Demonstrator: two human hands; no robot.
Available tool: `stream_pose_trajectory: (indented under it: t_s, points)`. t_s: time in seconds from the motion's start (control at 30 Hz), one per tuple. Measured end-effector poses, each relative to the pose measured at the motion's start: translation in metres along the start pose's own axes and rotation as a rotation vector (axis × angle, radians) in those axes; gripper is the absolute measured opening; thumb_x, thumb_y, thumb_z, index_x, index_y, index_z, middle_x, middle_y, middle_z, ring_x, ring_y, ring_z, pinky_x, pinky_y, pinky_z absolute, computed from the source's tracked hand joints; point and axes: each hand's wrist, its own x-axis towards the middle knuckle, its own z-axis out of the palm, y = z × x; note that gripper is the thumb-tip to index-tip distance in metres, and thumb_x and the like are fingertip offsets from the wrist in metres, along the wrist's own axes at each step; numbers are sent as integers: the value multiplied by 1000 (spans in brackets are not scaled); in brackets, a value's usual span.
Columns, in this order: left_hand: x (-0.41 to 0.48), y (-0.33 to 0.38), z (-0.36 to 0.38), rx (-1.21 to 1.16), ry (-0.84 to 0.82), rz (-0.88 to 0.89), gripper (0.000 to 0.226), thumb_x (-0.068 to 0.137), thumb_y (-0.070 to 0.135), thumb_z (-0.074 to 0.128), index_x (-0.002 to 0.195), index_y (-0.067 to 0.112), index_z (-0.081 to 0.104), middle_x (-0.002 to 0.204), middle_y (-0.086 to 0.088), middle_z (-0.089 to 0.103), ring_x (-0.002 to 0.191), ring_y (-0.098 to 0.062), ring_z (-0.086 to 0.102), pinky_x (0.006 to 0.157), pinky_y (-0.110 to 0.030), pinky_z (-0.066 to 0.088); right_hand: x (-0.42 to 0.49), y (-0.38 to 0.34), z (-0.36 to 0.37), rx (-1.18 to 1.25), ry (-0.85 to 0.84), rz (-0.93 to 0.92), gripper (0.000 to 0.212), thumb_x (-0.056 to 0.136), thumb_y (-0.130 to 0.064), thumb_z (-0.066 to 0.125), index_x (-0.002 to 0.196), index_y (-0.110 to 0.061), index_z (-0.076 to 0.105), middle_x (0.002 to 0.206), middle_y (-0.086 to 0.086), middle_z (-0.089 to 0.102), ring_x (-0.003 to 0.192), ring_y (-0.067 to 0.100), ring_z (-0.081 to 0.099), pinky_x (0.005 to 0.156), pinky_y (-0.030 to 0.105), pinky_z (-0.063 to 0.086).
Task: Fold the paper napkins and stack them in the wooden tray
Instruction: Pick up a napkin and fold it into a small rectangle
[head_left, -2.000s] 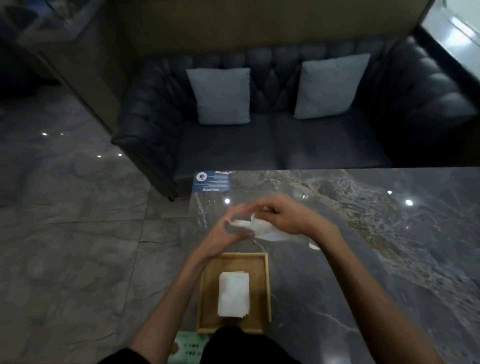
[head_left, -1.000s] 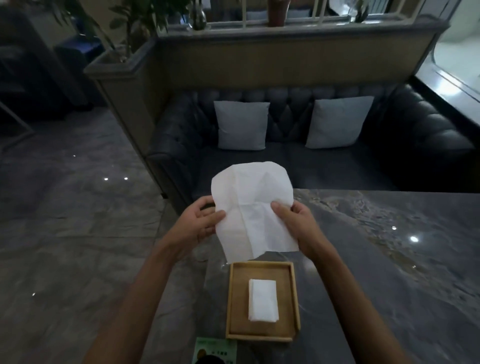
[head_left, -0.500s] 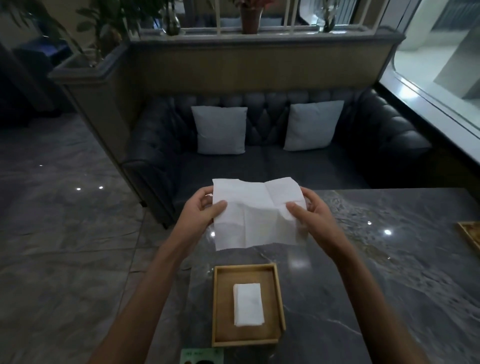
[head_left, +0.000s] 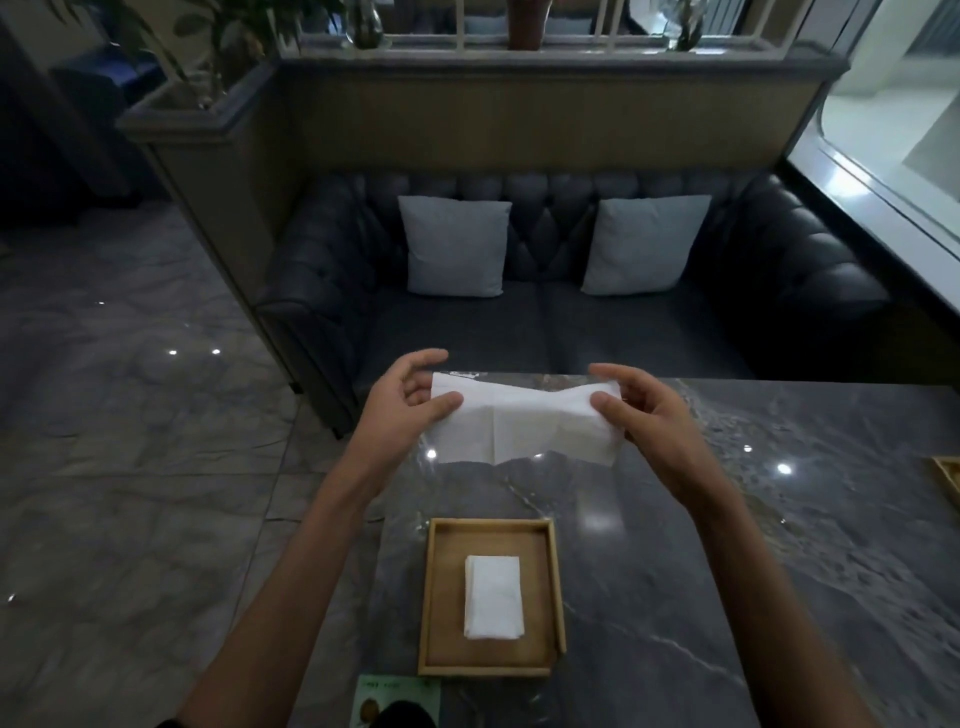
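- Over the far end of a dark marble table (head_left: 623, 623), your two hands hold one white paper napkin (head_left: 524, 423) in the air, stretched wide between them.
- Your left hand (head_left: 410, 410) pinches the napkin's left edge, with the thumb on the near face and the fingers curled behind the sheet.
- Your right hand (head_left: 644, 421) pinches the right edge in the same way, thumb on the near face and forefinger arched over the top corner.
- Between the hands, the napkin is wider than it is tall and marked by crease lines, one of them upright just left of its middle. Its lower edge hangs free, and whether it touches the table cannot be told.
- One wooden tray (head_left: 448, 582) sits on the table nearer to you, between your forearms and well apart from both hands.
- One stack of folded napkins (head_left: 492, 596) lies in the middle of that tray, with bare wood on every side. The sheets in it cannot be counted.
- At the right edge of the view, the corner of a second wooden tray (head_left: 949, 480) shows on the same table.
- One green printed card (head_left: 387, 699) lies just beside the near left corner of the first tray, cut off by the bottom of the view.
- Beyond the table stands one dark tufted sofa (head_left: 545, 332).
- Two pale grey cushions, one on the left (head_left: 456, 247) and one on the right (head_left: 645, 244), lean against the sofa's back, set apart from each other.
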Motion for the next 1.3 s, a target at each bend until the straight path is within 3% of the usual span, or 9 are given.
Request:
stream_pose_trajectory:
  t_s: [0.2, 0.43, 0.73, 0.93, 1.0, 1.07, 1.17, 1.23, 1.3]
  points:
    - [2, 0, 0, 89, -1, 22, 28, 87, 4, 73, 107, 24, 72, 94, 24, 75, 87, 7, 69, 71, -15, 57, 1, -3, 3, 0, 8, -18, 32, 92, -15, 70, 121, -28, 71, 105, -9, 75, 92, 3, 70, 76, 19, 57]
    - [4, -1, 5, 158, 86, 40, 23, 87, 11, 75, 106, 24, 74, 104, 11, 73, 92, -3, 68, 71, -19, 55, 2, -1, 4, -43, 91, -34, 25, 92, -20, 71, 113, -32, 72, 104, -13, 73, 93, 1, 69, 69, 16, 56]
    - [4, 6, 5, 364, 163, 126, 14, 88, 11, 73, 101, 15, 76, 98, 7, 72, 90, -8, 66, 80, -29, 58, 6, 3, 16, -251, 149, -93, 22, 91, -24, 71, 96, -44, 66, 95, -14, 67, 85, -5, 65, 65, 13, 57]
    - [2, 6, -4, 564, 198, 134, 5, 91, 16, 69, 88, 20, 68, 99, 2, 56, 84, -7, 57, 75, -26, 52, 15, 8, 23, -343, 144, -109, 4, 89, -23, 73, 93, -24, 71, 103, -8, 66, 96, 9, 63, 74, 18, 50]
    - [2, 6, -10, 637, 174, 102, 2, 91, 15, 67, 90, 17, 67, 105, 1, 45, 96, -14, 52, 89, -28, 47, 18, 3, 27, -352, 120, -157, 3, 91, -20, 72, 94, -19, 71, 111, -6, 66, 106, 10, 62, 86, 27, 51]
    - [-1, 7, -18, 888, 146, 76, 6, 90, 14, 65, 96, 14, 64, 114, -3, 42, 114, -23, 44, 98, -31, 36, 20, -9, 33, -379, 58, -230, 2, 93, -20, 68, 94, -22, 68, 101, -12, 69, 98, 5, 63, 84, 30, 53]
    - [-7, 10, -26, 1200, 48, 167, 40, 85, 26, 71, 122, 18, 57, 136, -7, 41, 139, -28, 32, 116, -43, 18, 23, -34, 46, -483, -107, -320, 5, 95, -30, 61, 94, -35, 62, 94, -22, 65, 92, -3, 61, 77, 23, 50]
    - [-11, 15, -20, 1059, -134, 247, 60, 87, 39, 73, 139, 22, 49, 149, -3, 39, 149, -23, 21, 123, -47, 5, 27, -52, 58, -605, -233, -366, 9, 94, -33, 58, 94, -42, 59, 93, -28, 61, 90, -8, 59, 77, 23, 50]
    - [-13, 20, -8, 802, -266, 248, 55, 89, 41, 71, 137, 24, 52, 148, 5, 46, 149, -15, 25, 122, -41, 11, 30, -68, 70, -707, -345, -372, 14, 93, -33, 59, 93, -47, 59, 91, -27, 61, 89, -8, 58, 78, 26, 52]
